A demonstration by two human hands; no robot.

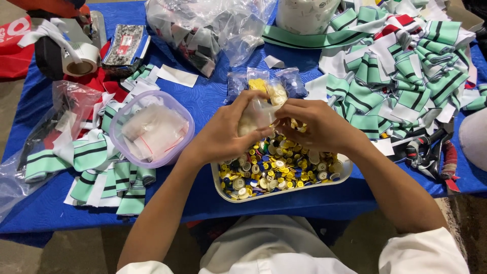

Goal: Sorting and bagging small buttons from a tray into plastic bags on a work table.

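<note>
Beneath my fingers sits the white rectangular tray of mixed buttons (pixel 346 171); both left hand (pixel 231 134) and right hand (pixel 313 124) pinch the small clear plastic bag (pixel 259 112), best kept mouth-up.

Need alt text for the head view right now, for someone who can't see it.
Both hands, left hand and right hand, hold a small clear plastic bag above a white tray of mixed coloured buttons on a blue table. Green-and-white striped fabric pieces lie right, and a lidded clear container left.
</note>
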